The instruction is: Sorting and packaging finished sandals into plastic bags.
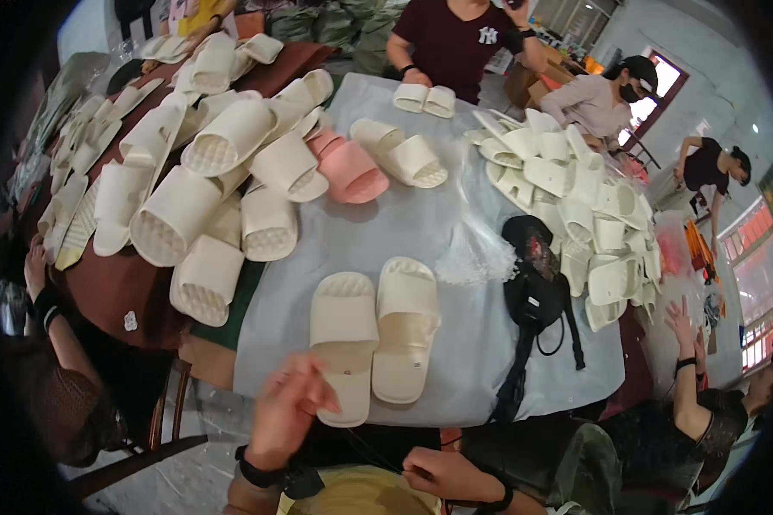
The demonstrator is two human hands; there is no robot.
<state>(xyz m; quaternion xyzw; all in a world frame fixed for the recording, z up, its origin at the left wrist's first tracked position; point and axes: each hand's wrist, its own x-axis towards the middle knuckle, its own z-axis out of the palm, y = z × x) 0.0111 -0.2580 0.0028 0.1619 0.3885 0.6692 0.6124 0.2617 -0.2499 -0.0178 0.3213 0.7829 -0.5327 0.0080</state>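
While the left hand (288,410) hangs just off the near edge of the table (455,257), its fingers are loosely curled and hold nothing, and its fingertips come close to the heel of the left slipper of a cream pair (374,336); whether they touch it cannot be told. That pair lies side by side on the grey cloth, soles down, toes pointing away from the person, near the table's front edge. The right hand (445,474) sits low by the person's lap, fingers bent inward around what seems a thin dark cord, though the grip is too small to tell for sure. A black wristband (270,475) circles the left wrist. To the right of the pair a black bag (537,287) rests on the cloth with its strap trailing over the edge. Further back lie a pink slipper (349,169), another cream pair (401,151), and a clear plastic sheet (481,232). A big heap of cream slippers (206,172) covers the left side, and a second heap (575,197) fills the right side. Other people sit or stand around the table, one in a dark red shirt (455,43) at the far end
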